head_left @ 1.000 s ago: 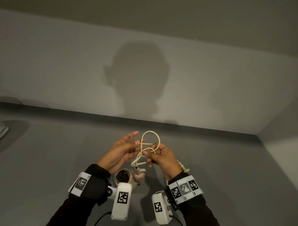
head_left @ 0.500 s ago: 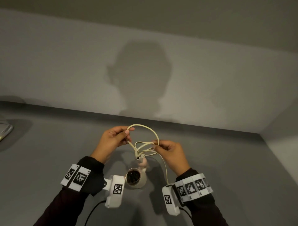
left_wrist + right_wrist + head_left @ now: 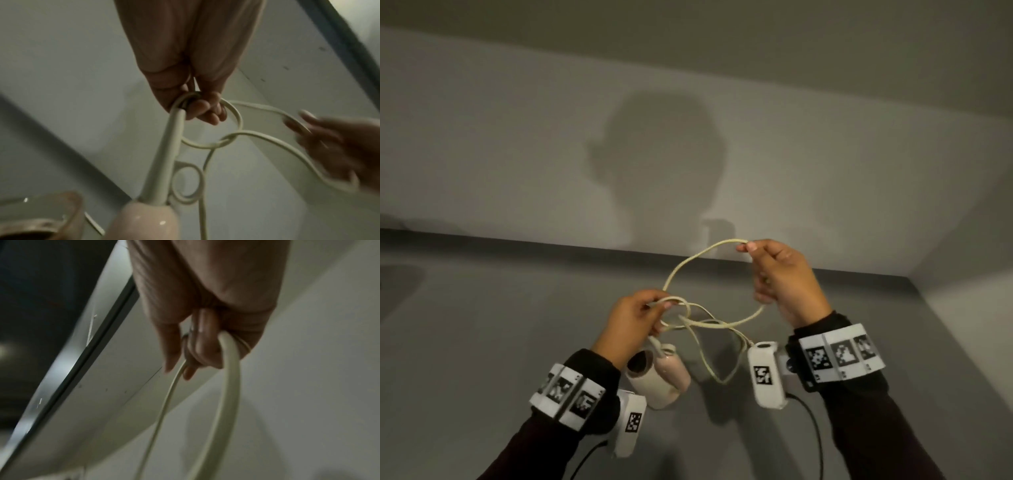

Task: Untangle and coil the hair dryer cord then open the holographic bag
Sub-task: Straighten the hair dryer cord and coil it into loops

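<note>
Two hands are engaged on one cream cord (image 3: 717,255), held above the grey counter (image 3: 482,342); the cord is recorded as still crossed over itself in at least two places, so the untangling step is judged unfinished. Left hand (image 3: 631,317): fingers curled and clamped on the cord close to where it leaves the pale pink hair dryer (image 3: 666,375), which hangs just below that hand, clear of the counter as far as can be told. Right hand (image 3: 782,279): raised higher, thumb and fingers pinched on the top of a large loop, with a second strand passing under the curled fingers (image 3: 205,350). A small closed ring (image 3: 213,126) is noted just beside the left fingers, and a tighter curl lower down near the dryer handle. Risks judged from this state: if the large loop is drawn outward by the right hand, the small ring may be cinched into a knot; strain may be placed on the cord's stiff sleeve (image 3: 166,162) by the hanging weight of the dryer; should the left grip slacken, the dryer may be dropped onto the counter. Holographic bag: not in view in any frame; nothing can be said of it
</note>
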A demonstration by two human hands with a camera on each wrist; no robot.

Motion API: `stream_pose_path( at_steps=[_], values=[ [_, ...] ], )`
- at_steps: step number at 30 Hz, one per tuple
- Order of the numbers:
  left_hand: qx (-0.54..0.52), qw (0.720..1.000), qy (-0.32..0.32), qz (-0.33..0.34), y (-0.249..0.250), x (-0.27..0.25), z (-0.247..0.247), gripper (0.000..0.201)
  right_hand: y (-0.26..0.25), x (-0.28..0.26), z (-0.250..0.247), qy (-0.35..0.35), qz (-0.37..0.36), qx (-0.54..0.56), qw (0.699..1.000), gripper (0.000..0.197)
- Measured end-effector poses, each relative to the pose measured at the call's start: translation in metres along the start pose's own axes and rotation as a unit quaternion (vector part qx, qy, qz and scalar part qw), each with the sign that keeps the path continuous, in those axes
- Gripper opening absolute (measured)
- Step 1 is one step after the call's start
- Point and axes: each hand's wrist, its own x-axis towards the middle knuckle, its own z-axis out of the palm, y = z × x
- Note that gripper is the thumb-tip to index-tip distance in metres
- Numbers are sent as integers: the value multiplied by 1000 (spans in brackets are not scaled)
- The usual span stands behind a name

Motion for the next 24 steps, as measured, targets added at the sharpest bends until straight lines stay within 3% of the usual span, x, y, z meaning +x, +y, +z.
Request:
stream_pose_path(
  at_steps=[2,4,6,9,10,11,12,13,14,15,17,18,20,21,22,24],
  values=[
    [-22,999,24,-12,-2,4,-16,26,-9,0,-23,-10,-84,-194,977,11],
    [-71,997,13,-29,-3,5,-30,24,-8,0,-47,-18,-176,-414,893,22],
    [-94,994,-12,-47,-2,5,-37,21,2,0,-68,-2,-228,-531,816,26],
    [-103,992,-21,-63,-3,6,-36,18,25,0,-94,74,-217,-628,743,16],
    [-115,991,-16,-68,-5,7,-36,18,31,-2,-97,113,-178,-626,751,9],
    [-126,989,-14,-73,-6,7,-35,18,38,-3,-99,145,-128,-569,799,4],
    [-130,989,-14,-76,-7,7,-33,18,42,-6,-97,159,-46,-456,874,17],
    [-132,988,-12,-79,-8,8,-31,19,48,-9,-92,143,29,-277,950,33],
    [-135,987,-6,-82,-8,9,-29,19,52,-14,-84,122,101,-67,985,44],
    [-137,987,3,-83,-8,10,-28,20,54,-19,-77,107,156,97,977,42],
    [-131,988,30,-80,-10,14,-31,21,51,-25,-66,75,210,165,961,31],
    [-125,988,47,-82,-11,16,-36,20,48,-25,-65,55,213,122,968,32],
    [-116,985,83,-93,-15,20,-50,18,42,-24,-73,48,120,-122,984,36],
    [-116,984,94,-99,-16,21,-56,18,39,-23,-83,55,43,-296,953,38],
    [-117,983,97,-101,-16,21,-60,18,35,-22,-91,68,-39,-452,889,35],
    [-117,984,89,-103,-15,21,-61,19,31,-20,-104,44,-178,-648,739,33]
  ],
)
